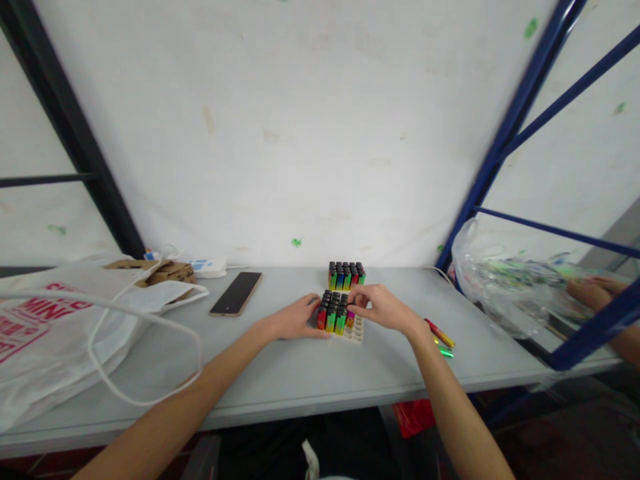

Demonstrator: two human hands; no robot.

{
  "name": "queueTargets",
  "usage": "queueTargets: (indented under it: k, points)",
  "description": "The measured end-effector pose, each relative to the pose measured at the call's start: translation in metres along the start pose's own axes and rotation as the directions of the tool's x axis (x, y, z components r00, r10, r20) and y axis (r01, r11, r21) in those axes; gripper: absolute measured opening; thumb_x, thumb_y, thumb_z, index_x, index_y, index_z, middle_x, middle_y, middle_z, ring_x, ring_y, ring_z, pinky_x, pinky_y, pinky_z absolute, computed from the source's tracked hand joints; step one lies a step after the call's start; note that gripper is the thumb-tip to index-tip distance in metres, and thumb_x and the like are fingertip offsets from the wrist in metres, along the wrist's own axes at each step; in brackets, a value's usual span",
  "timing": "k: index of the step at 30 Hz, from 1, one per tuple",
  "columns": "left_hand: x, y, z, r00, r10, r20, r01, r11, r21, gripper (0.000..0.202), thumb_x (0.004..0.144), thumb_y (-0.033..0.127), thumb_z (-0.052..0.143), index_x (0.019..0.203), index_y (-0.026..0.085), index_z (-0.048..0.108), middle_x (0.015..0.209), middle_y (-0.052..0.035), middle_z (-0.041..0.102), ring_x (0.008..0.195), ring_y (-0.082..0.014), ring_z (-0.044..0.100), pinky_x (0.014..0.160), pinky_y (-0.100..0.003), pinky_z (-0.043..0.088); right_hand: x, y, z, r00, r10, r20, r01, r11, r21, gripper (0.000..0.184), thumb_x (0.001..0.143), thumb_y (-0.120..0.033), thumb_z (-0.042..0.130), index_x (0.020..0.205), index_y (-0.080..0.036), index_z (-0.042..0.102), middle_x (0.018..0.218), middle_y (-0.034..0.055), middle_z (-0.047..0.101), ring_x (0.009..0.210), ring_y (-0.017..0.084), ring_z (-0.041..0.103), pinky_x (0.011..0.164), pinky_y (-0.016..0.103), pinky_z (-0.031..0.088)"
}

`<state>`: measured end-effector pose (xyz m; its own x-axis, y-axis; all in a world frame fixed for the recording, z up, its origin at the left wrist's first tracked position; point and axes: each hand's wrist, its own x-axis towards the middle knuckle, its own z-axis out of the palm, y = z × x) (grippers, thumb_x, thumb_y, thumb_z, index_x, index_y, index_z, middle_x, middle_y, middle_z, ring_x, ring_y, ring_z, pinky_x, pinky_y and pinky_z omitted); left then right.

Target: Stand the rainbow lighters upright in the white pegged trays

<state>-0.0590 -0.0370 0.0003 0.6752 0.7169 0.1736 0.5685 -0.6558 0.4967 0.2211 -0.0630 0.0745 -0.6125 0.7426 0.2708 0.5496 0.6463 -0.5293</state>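
Note:
A white tray [356, 337] with small square slots stands on the table in front of me, its left part filled with upright, black-topped lighters [331, 320] in red, green and yellow. My left hand [296, 317] curves around the tray's left side, thumb low at the front edge and fingers farther back. Over the right part of the tray, my right hand [376, 305] has its fingers closed on the top of a purple-and-yellow lighter [351, 321], which stands upright beside the others. Bare slots show to its right. Just behind stands another block of upright lighters [347, 276].
Several loose lighters [441, 339] lie right of my right forearm. A phone [237, 294] and a white plastic bag [65, 327] are on the left, with a cardboard box [173, 273] behind. Past the blue frame [493, 163], a co-worker's hand [593, 291] is near clear plastic bags [500, 287].

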Motion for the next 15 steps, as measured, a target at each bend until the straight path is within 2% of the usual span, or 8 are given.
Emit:
queueTargets:
  k: [4, 7, 11, 15]
  points:
    - [0.0, -0.001, 0.0, 1.0, 0.017, -0.014, -0.017, 1.0, 0.002, 0.086, 0.081, 0.069, 0.078, 0.148, 0.021, 0.051, 0.151, -0.0153, 0.051, 0.138, -0.0376, 0.051, 0.122, -0.049, 0.038, 0.0, 0.0, -0.001, 1.0, 0.003, 0.008, -0.003, 1.0, 0.01, 0.011, 0.095, -0.03, 0.067, 0.096, -0.02, 0.07, 0.079, 0.0023, 0.073, 0.071, 0.018, 0.067, 0.07, 0.03, 0.051]
    - [0.0, -0.001, 0.001, 1.0, 0.022, -0.013, -0.021, 1.0, 0.012, 0.086, 0.081, 0.068, 0.078, 0.148, 0.021, 0.051, 0.15, -0.0149, 0.051, 0.139, -0.0374, 0.051, 0.122, -0.048, 0.038, -0.004, -0.004, -0.009, 0.999, 0.008, -0.035, -0.008, 1.0, 0.003, 0.015, 0.096, -0.035, 0.065, 0.098, -0.021, 0.07, 0.081, 0.003, 0.074, 0.074, 0.019, 0.068, 0.072, 0.03, 0.052]
    - [0.001, 0.001, 0.0, 1.0, 0.002, 0.002, -0.002, 1.0, 0.02, 0.086, 0.081, 0.069, 0.077, 0.146, 0.018, 0.052, 0.151, -0.0162, 0.05, 0.14, -0.038, 0.049, 0.123, -0.046, 0.037, -0.021, -0.002, -0.037, 0.986, 0.064, -0.156, -0.069, 0.997, -0.027, 0.021, 0.098, -0.04, 0.061, 0.099, -0.021, 0.071, 0.082, 0.0039, 0.075, 0.075, 0.02, 0.07, 0.073, 0.03, 0.053]
    - [0.001, 0.001, -0.002, 1.0, -0.005, 0.013, 0.005, 1.0, 0.021, 0.088, 0.082, 0.073, 0.074, 0.146, 0.016, 0.052, 0.151, -0.017, 0.049, 0.14, -0.0379, 0.049, 0.124, -0.046, 0.036, -0.046, 0.026, -0.07, 0.945, 0.197, -0.26, -0.247, 0.953, -0.176, 0.021, 0.096, -0.039, 0.062, 0.102, -0.021, 0.072, 0.084, 0.0055, 0.077, 0.078, 0.022, 0.072, 0.073, 0.031, 0.053]
